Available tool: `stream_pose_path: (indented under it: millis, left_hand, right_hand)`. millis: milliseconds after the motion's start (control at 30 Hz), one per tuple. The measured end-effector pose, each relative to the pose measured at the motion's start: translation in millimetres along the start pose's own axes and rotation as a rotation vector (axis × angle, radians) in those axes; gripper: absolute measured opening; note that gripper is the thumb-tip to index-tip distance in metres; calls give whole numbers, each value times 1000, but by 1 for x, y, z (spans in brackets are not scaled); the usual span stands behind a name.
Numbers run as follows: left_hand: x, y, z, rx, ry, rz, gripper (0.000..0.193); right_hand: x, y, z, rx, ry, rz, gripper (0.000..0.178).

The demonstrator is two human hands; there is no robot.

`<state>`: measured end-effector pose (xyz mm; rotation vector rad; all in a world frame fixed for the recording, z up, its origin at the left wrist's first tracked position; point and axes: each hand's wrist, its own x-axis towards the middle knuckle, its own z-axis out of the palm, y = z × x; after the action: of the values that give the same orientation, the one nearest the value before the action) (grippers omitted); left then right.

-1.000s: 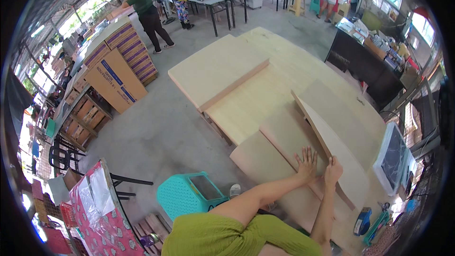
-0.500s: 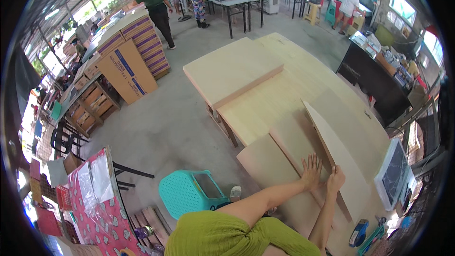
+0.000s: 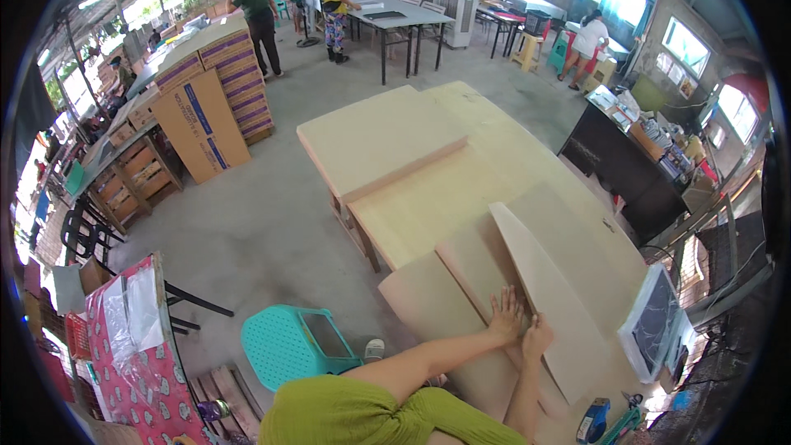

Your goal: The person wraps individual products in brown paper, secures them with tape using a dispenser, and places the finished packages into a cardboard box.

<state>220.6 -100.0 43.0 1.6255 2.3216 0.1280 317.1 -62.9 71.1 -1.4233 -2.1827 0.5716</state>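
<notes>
My left hand lies flat, fingers stretched, on a tan paperboard sheet on the worktable. Close beside it, my right hand is closed on the near-left edge of a raised tan board panel. The panel stands tilted over the sheet, with a shadowed gap along its left edge. Another tan sheet lies to the left of my left hand and reaches past the table's edge. My right thumb and fingertips are partly hidden.
A thick board stack covers the table's far left. At the near right are a blue tape dispenser and a framed dark panel. A turquoise stool stands to my left, beside a pink-covered table. Several people work farther off.
The whole view has shifted, so table and hands appear farther left and slightly lower. Both hands keep their places on the board, and the raised panel stays tilted.
</notes>
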Motion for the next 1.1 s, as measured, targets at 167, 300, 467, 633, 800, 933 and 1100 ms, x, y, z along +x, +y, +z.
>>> stream_pose_path:
  millis: [167, 300, 467, 633, 800, 933, 1100]
  left_hand:
    - [-2, 6, -6, -59, 33, 49, 72]
    - [-5, -10, -8, 89, 17, 159, 76]
    - [25, -64, -42, -16, -78, 269, 84]
    - [72, -108, -58, 3, 31, -57, 90]
    - [109, -143, -53, -65, 60, 43, 89]
    - [116, -175, -71, 32, 221, -155, 83]
    - [36, -105, -73, -73, 472, 17, 84]
  right_hand:
    - [-15, 27, 31, 110, 172, -56, 27]
    - [-18, 25, 34, 164, 144, -5, 27]
    - [-14, 35, 29, 67, 158, -33, 27]
    - [-19, 27, 31, 52, 200, -52, 27]
    - [-14, 26, 32, 102, 208, -77, 27]
    - [-15, 28, 38, 102, 225, -115, 28]
    - [-15, 40, 29, 50, 237, -88, 26]
